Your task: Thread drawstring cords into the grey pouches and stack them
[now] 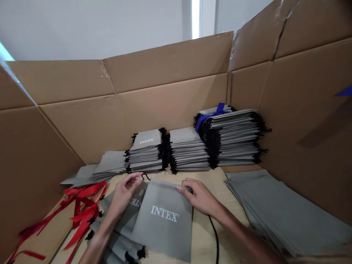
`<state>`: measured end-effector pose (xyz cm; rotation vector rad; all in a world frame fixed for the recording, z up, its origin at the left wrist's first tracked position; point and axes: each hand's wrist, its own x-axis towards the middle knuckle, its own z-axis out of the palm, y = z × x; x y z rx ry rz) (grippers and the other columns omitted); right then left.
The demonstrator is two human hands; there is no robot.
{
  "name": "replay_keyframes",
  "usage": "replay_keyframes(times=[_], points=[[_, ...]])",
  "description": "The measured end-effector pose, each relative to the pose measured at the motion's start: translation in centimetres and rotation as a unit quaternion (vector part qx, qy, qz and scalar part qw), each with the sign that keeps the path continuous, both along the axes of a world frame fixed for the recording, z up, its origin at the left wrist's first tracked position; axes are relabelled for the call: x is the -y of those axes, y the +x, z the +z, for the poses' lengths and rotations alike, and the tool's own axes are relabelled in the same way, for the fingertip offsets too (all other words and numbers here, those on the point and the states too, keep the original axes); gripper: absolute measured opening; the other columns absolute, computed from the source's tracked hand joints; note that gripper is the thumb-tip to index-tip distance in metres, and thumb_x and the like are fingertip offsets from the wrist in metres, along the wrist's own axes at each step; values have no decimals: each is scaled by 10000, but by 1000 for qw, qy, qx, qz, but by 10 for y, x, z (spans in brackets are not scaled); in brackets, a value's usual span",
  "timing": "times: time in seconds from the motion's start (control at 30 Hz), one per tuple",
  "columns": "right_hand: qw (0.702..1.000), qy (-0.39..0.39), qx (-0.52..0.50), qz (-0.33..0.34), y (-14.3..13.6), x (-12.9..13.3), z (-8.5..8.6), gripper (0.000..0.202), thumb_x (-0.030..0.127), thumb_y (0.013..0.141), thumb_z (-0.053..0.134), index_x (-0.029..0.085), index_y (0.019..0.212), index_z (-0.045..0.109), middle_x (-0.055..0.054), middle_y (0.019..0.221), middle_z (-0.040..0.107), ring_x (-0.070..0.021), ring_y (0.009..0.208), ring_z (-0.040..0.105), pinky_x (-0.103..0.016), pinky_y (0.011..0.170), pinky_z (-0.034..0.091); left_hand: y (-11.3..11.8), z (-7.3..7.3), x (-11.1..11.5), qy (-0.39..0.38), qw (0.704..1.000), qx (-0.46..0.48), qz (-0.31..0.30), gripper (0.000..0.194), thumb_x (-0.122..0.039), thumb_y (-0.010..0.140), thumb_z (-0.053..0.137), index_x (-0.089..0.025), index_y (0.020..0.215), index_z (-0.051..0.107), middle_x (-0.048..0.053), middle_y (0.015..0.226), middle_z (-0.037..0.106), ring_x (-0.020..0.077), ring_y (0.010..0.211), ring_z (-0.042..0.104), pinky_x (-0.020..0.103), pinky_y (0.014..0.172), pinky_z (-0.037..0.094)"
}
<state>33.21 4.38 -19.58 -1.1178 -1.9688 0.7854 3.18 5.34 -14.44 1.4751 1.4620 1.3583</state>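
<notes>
A grey drawstring bag [162,233] with white INTEX lettering hangs over the work surface in front of me. My left hand [125,192] pinches a short end of black cord [145,176] at the bag's top left corner. At the opposite top corner, my right hand [198,196] grips the bag between thumb and curled fingers. Below that hand a longer length of black cord dangles; its upper part is hidden. Under the bag and to its left lie several more grey bags [117,237] with black cord ends, partly covered by my left arm.
Neat stacks of corded grey bags [189,154] line the back cardboard wall [165,106]. A blue ribbon [205,119] lies on the right stacks. Red ribbons [85,205] are heaped at left. Flat grey pieces [286,209] spread at right, with more [110,163] at back left.
</notes>
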Motion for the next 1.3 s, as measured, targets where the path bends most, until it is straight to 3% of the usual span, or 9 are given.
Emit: replay_keyframes(times=[0.13, 0.27, 0.37, 0.53, 0.8, 1.07, 1.2, 1.3], points=[[1000, 13, 23, -9, 4, -1, 1, 403, 475, 1089, 485, 233, 774, 551, -8, 832, 617, -210, 847, 616, -308, 768, 395, -7, 10, 0, 27, 994, -101, -26, 585, -710, 783, 796, -223, 1102, 845, 129, 1213, 813, 324, 1170, 724, 400, 1031, 566], [1000, 20, 0, 1, 2, 1, 3, 404, 482, 1101, 465, 231, 816, 601, -14, 850, 654, -212, 865, 634, -303, 784, 425, -3, 1, 0, -51, 997, -9, -64, 615, -657, 701, 901, -208, 1112, 816, 118, 1034, 851, 304, 1000, 786, 392, 934, 616], [1000, 12, -23, 10, -1, 3, 6, 431, 502, 1104, 453, 228, 799, 584, -6, 833, 647, -206, 843, 621, -297, 759, 422, 1, -9, -1, -54, 995, 65, -55, 578, -584, 618, 986, -199, 1011, 809, 91, 909, 841, 244, 844, 779, 321, 823, 625], [999, -9, -51, 11, -3, 4, 5, 445, 522, 1101, 461, 227, 782, 558, 10, 816, 624, -191, 805, 598, -285, 723, 394, 4, -12, 2, -51, 993, 89, -59, 522, -516, 644, 999, -206, 1025, 821, 85, 963, 833, 194, 871, 757, 233, 802, 584], [999, 7, -47, 13, -3, 3, 2, 382, 481, 1111, 474, 229, 852, 600, 5, 877, 660, -202, 894, 632, -284, 788, 413, 4, -14, 1, -44, 994, 90, -37, 531, -588, 658, 969, -197, 996, 846, 107, 966, 844, 218, 829, 752, 287, 793, 601], [999, 31, -6, 4, 0, 4, 4, 373, 472, 1123, 452, 236, 886, 617, -10, 910, 665, -211, 914, 639, -300, 810, 437, -1, -3, 0, 2, 1000, 11, -1, 550, -681, 654, 927, -210, 929, 850, 83, 893, 823, 250, 857, 750, 301, 817, 594], [998, 49, 32, -4, 2, 5, 6, 367, 458, 1130, 437, 242, 908, 633, -16, 928, 666, -214, 915, 651, -304, 800, 439, -1, -2, 1, -1, 999, -34, -33, 545, -729, 679, 879, -228, 891, 847, 84, 878, 814, 275, 856, 746, 329, 822, 589], [996, 57, 63, -10, 2, 6, 6, 347, 440, 1132, 435, 246, 946, 654, -23, 948, 670, -215, 910, 667, -304, 785, 442, -1, -7, 0, 9, 997, -61, -46, 448, -665, 728, 874, -236, 849, 841, 82, 867, 807, 271, 847, 731, 321, 809, 575]])
